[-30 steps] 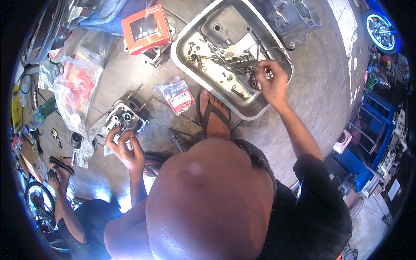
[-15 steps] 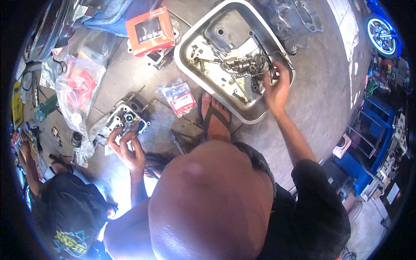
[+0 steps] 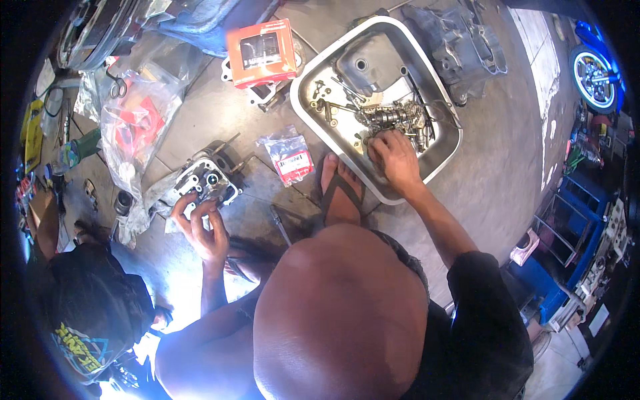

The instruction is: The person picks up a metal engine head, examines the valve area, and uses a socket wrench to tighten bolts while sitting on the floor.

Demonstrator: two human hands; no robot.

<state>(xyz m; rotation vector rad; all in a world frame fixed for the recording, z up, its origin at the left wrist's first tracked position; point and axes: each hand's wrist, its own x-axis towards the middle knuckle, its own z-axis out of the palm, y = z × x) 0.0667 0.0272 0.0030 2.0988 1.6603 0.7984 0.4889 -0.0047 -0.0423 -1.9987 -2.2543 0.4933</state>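
Observation:
My left hand point(image 3: 203, 223) has its curled fingertips at the near edge of a metal cylinder head point(image 3: 210, 173), on something I cannot make out. My right hand point(image 3: 393, 160) reaches into a steel tray point(image 3: 299, 100), fingers bent among small parts just below a camshaft and chain point(image 3: 390, 117); what they grip is hidden. The tray also holds a grey cover point(image 3: 373, 67), rods, bolts and other small parts. Between my hands lies a clear bag with a red label point(image 3: 290, 160).
A red box point(image 3: 260, 53) sits on metal parts behind the bag. Engine cases point(image 3: 467, 47) stand at upper right, plastic bags point(image 3: 137, 127) lie left. A co-worker in a dark shirt point(image 3: 93, 307) crouches lower left. A blue wheeled vehicle point(image 3: 593, 80) and blue rack point(image 3: 567, 253) stand right.
My right hand has moved from the tray's right side leftward and down, below the chain. My left hand stays at the cylinder head. The co-worker's body has come further into view, arm raised leftward.

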